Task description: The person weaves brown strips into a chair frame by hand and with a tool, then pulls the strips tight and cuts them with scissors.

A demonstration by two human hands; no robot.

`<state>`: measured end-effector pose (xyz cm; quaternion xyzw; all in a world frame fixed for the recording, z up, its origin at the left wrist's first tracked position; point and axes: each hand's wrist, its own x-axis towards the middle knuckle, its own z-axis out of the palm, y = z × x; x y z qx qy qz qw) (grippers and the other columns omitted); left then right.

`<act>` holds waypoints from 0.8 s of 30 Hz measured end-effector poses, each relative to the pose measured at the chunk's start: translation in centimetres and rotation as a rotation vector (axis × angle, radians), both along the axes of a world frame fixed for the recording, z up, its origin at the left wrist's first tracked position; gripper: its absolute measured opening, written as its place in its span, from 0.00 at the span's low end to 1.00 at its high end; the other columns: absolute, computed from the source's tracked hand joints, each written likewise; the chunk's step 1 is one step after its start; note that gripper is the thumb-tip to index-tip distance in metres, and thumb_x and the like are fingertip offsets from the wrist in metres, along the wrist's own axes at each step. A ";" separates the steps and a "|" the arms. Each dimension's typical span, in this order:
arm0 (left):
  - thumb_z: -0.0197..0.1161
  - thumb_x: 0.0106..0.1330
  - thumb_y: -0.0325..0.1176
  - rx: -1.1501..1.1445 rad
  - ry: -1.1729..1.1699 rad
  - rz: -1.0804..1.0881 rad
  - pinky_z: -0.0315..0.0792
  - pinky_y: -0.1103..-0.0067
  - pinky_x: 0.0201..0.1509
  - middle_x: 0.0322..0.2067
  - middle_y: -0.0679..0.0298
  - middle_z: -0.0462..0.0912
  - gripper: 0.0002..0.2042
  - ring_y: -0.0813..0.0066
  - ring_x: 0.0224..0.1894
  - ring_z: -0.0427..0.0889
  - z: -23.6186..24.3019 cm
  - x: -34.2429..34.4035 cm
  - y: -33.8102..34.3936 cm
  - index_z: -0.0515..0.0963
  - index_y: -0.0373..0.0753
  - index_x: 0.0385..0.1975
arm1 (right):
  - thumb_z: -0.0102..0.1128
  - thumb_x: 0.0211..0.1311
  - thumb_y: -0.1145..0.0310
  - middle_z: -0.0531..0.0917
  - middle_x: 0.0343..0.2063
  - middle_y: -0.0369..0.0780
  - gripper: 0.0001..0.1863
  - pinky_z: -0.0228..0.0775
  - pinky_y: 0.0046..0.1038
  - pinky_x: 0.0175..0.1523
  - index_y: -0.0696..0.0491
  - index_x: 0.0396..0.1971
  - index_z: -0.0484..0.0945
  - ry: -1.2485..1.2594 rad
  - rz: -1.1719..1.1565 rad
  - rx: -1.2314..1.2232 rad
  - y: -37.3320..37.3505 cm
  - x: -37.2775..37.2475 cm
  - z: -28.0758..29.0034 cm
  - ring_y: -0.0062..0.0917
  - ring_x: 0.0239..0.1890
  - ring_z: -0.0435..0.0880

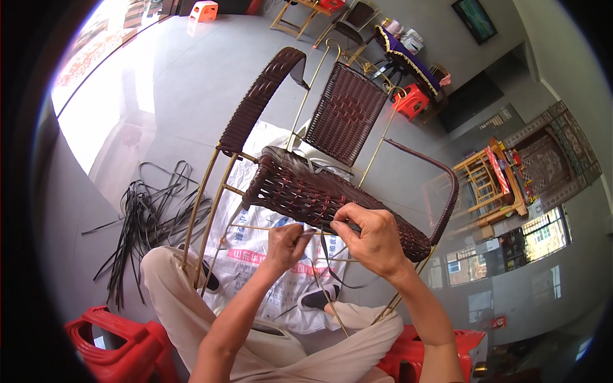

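Note:
A woven chair with a gold-coloured metal frame [206, 191] stands between my knees. Its dark brown seat [290, 188] is woven from flat strips, with its front edge toward me. Below that edge, my left hand [285, 247] is closed, thumb pressed on a dark strip end. Close by on the right, my right hand [373, 237] pinches a dark flat strip [326, 252] between thumb and finger at the seat's front edge. The strip's loose tail hangs and curls beneath. Beyond the seat rises the woven backrest [346, 113]; the left armrest [260, 99] is thickly wrapped.
A heap of loose dark strips [150, 220] lies on the floor at left. White printed sacking [255, 246] is spread under the chair. Red plastic stools stand at lower left [115, 341] and lower right [408, 351]. Farther off are a purple-draped table [412, 60] and wooden furniture [482, 182].

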<state>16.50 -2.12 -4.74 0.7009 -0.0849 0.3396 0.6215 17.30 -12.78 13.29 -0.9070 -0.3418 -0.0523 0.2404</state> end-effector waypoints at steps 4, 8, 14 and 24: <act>0.60 0.55 0.28 0.102 -0.152 -0.002 0.59 0.71 0.15 0.10 0.59 0.66 0.15 0.60 0.12 0.68 3.3 -0.6 -0.6 0.63 0.37 0.11 | 0.58 0.49 0.71 0.77 0.15 0.43 0.05 0.66 0.34 0.24 0.55 0.20 0.73 -0.107 0.026 -0.126 0.4 0.4 -0.3 0.39 0.19 0.77; 0.58 0.55 0.24 -0.131 0.004 0.004 0.60 0.74 0.15 0.10 0.58 0.65 0.12 0.63 0.11 0.68 2.4 -3.4 -0.5 0.64 0.34 0.14 | 0.59 0.49 0.71 0.77 0.14 0.42 0.04 0.66 0.32 0.24 0.55 0.21 0.74 -0.076 -0.018 -0.085 0.2 -0.1 1.2 0.37 0.18 0.77; 0.51 0.62 0.28 -0.159 0.206 0.053 0.65 0.70 0.23 0.18 0.53 0.72 0.05 0.54 0.20 0.74 0.7 -4.5 -0.5 0.70 0.34 0.33 | 0.61 0.49 0.73 0.78 0.15 0.42 0.04 0.66 0.25 0.23 0.57 0.23 0.76 -0.121 -0.143 0.033 -0.9 0.2 2.1 0.27 0.16 0.78; 0.52 0.62 0.28 -0.042 0.221 0.083 0.64 0.67 0.24 0.21 0.50 0.73 0.04 0.50 0.23 0.73 0.1 -3.5 -0.8 0.70 0.34 0.29 | 0.60 0.50 0.76 0.76 0.13 0.39 0.04 0.63 0.20 0.23 0.59 0.23 0.75 -0.197 -0.222 0.051 -3.6 0.6 4.6 0.16 0.16 0.74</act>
